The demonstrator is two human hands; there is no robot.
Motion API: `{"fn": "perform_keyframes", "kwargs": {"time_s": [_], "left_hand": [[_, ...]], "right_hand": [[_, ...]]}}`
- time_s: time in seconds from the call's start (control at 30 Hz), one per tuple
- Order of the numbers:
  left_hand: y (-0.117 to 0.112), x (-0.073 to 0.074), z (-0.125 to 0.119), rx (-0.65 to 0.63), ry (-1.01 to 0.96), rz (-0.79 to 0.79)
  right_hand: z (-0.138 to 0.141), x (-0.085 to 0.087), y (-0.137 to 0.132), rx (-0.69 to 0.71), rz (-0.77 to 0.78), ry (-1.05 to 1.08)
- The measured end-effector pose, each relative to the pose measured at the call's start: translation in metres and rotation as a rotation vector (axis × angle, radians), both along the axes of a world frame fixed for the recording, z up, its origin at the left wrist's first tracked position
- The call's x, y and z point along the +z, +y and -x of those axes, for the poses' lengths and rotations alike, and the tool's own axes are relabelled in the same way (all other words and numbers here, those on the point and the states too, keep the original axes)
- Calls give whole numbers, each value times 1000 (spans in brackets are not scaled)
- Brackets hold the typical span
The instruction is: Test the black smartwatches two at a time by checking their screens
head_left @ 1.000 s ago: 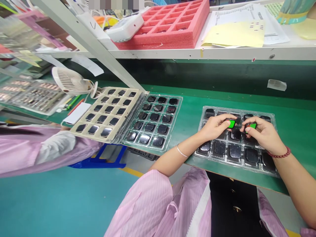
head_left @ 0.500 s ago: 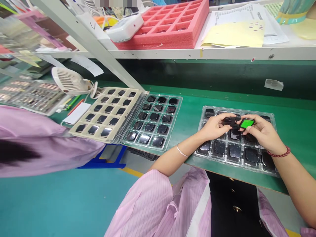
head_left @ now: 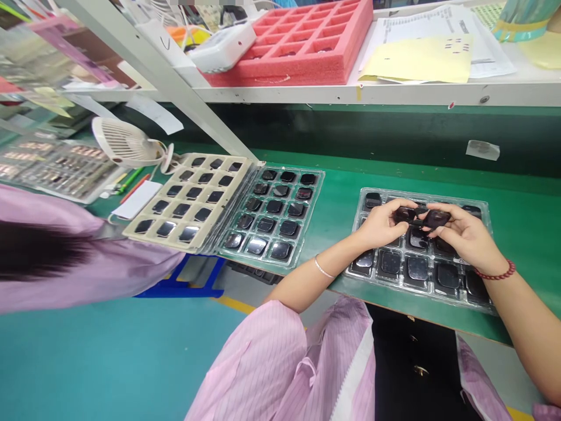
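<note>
Over a clear plastic tray (head_left: 397, 283) at the right of the bench, both my hands work close together. My left hand (head_left: 381, 225) is closed with thumb and fingers around a small black piece (head_left: 404, 214); its exact kind does not show. Between the thumb and fingers of my right hand (head_left: 468, 237) is a square black watch body (head_left: 437, 218), its screen now dark. The two pieces meet or nearly meet; fingers partly cover both. Below them, dark square watch bodies such as this one (head_left: 418, 268) lie in the tray's pockets.
A second clear tray (head_left: 298, 238) of dark squares lies left of my arm, beside a stacked cream tray (head_left: 205, 234). A small white fan (head_left: 125, 142) stands behind. Above runs a shelf (head_left: 421, 93) with a red foam tray (head_left: 280, 73) and papers. Another person's pink sleeve (head_left: 131, 275) reaches in at left.
The watch screen in my right hand was bright green and now looks dark. The watch has tilted slightly; my hands are in nearly the same place.
</note>
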State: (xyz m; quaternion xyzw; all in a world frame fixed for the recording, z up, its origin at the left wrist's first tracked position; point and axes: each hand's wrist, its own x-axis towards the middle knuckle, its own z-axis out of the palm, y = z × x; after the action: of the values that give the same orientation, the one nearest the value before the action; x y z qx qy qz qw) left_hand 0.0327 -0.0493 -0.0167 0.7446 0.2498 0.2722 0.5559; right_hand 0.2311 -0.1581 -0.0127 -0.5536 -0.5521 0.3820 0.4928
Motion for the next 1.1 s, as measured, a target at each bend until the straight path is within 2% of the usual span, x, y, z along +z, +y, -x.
{"fn": "perform_keyframes", "kwargs": {"time_s": [0.1,0.4,0.6,0.73,0.87,0.97,1.1], "left_hand": [[0,0,0,-4,-2,-1],[2,-6,-1,-6,-26,38],[9,-7,-2,-126,-232,447],[15,1,2,-169,-267,674],[18,8,6,-229,-270,910],[21,9,5,-249,-260,1019],[24,4,3,-260,-261,1054]], "right_hand": [[-1,-1,0,-38,11,-35],[3,-3,2,6,15,19],[-3,3,2,-28,106,259],[-11,9,1,-54,242,469],[-15,13,2,-2,295,672],[-14,16,2,1,309,694],[-14,16,1,-51,297,640]]}}
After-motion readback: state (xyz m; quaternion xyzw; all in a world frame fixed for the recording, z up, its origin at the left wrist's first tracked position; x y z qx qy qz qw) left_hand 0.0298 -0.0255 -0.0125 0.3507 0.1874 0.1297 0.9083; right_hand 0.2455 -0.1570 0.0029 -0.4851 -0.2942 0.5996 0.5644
